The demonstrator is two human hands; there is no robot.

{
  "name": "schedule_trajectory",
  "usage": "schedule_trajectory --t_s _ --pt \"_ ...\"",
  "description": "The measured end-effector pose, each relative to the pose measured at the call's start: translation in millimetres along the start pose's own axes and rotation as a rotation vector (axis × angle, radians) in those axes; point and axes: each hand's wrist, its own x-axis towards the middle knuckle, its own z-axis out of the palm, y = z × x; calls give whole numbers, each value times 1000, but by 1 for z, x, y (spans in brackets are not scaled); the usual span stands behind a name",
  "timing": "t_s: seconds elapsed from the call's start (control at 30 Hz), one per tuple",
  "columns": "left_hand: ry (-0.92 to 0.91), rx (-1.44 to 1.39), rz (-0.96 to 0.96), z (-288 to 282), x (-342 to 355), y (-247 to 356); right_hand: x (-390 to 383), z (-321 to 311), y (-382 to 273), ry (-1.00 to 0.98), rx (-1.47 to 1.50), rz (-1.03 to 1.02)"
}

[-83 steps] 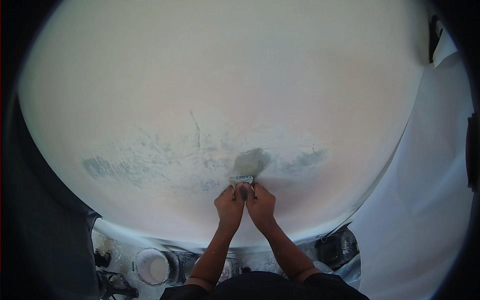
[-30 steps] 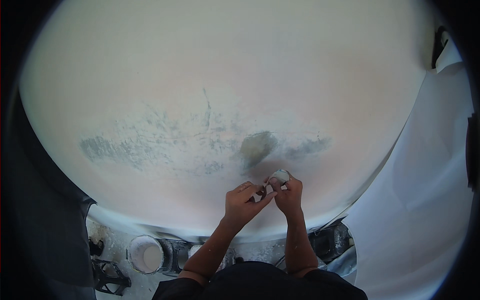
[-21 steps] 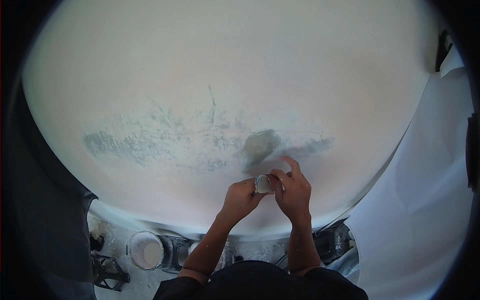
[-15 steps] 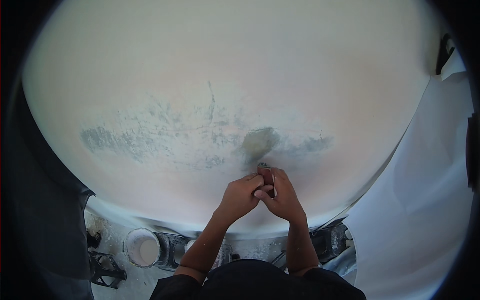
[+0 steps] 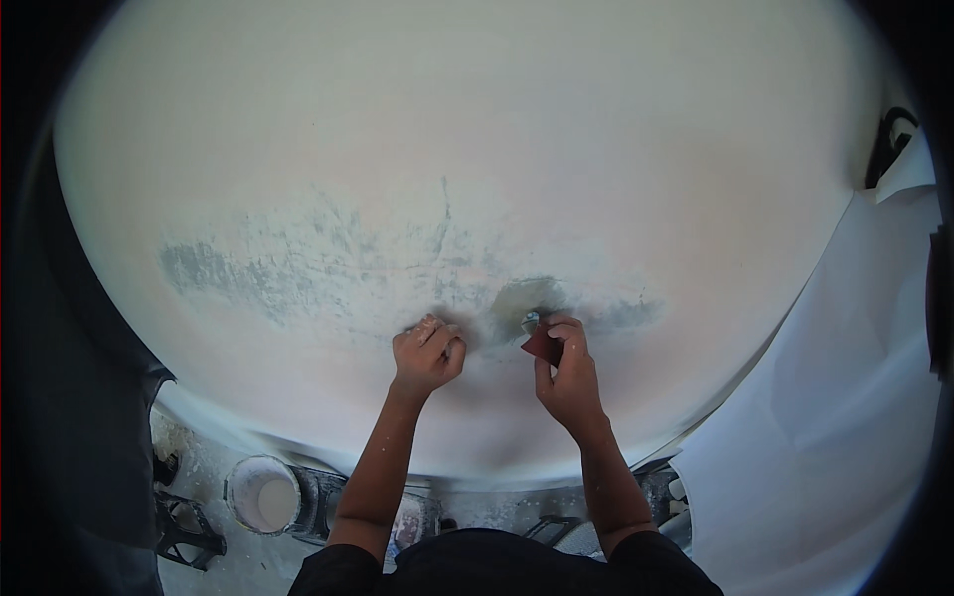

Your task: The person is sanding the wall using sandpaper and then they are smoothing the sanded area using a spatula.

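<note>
A broad, pale curved surface [image 5: 596,139] fills most of the head view, with worn grey patches [image 5: 298,258] across its middle. My right hand [image 5: 568,382] pinches a piece of reddish-brown sandpaper [image 5: 545,346] between thumb and fingers. The sandpaper's curled upper edge shows a lighter printed back, and it is in front of a dark grey-green patch [image 5: 512,298]. To the left, my left hand [image 5: 429,356] is closed with its fingers curled, close to the surface below the scuffed area. Whatever its fingers hold, if anything, is hidden.
Below the surface's lower edge stand a white-crusted bucket [image 5: 263,495] with pale contents and a dark plastic stool [image 5: 189,531] on a spattered floor. White sheeting [image 5: 795,427] hangs at the right. Dark sheeting [image 5: 79,417] lines the left side.
My hands have come apart. The left moved left and up along the surface, while the right moved slightly to the right, keeping the sandpaper, which now looks more opened out.
</note>
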Motion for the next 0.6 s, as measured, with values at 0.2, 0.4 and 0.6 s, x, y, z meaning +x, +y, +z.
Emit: schedule_trajectory --t_s 0.2,0.4,0.6 --pt "68 149 255 5 -22 -25 14 28 -12 102 12 169" --pt "220 440 134 -3 -35 -33 23 15 -11 216 -337 -253" --pt "75 514 26 -8 -33 -37 25 26 -13 172 -276 -135"
